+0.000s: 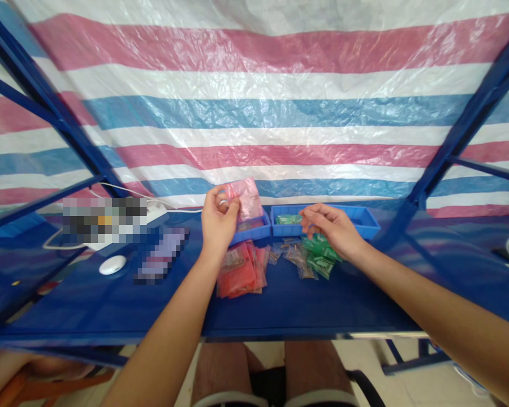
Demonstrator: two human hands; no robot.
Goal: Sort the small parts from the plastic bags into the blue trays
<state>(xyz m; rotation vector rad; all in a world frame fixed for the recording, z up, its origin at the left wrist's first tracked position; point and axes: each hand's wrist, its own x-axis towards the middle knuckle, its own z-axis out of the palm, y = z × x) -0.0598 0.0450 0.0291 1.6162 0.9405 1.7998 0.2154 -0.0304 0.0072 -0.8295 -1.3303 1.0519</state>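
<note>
My left hand (221, 217) pinches a pink translucent plastic bag (246, 198) by its edge, holding it up over the left blue bin (254, 229). My right hand (328, 223) is raised at the right blue bin (365, 221), thumb and fingertips brought together; whatever they hold, if anything, is too small to make out. Green packets (287, 219) lie inside that bin. Below my left hand rests a stack of red plastic bags (240, 277). Small clear bags with metal pieces (301, 260) and a pile of green bags (322, 254) lie below my right hand.
On the blue table (280, 311) to the left are a round white case (112, 265), a blurred-out phone-like object (163, 254) and a white power strip (152, 213) with cables. Blue metal posts (453, 124) frame a striped plastic sheet (254, 113). Another person's arm (8, 364) shows lower left.
</note>
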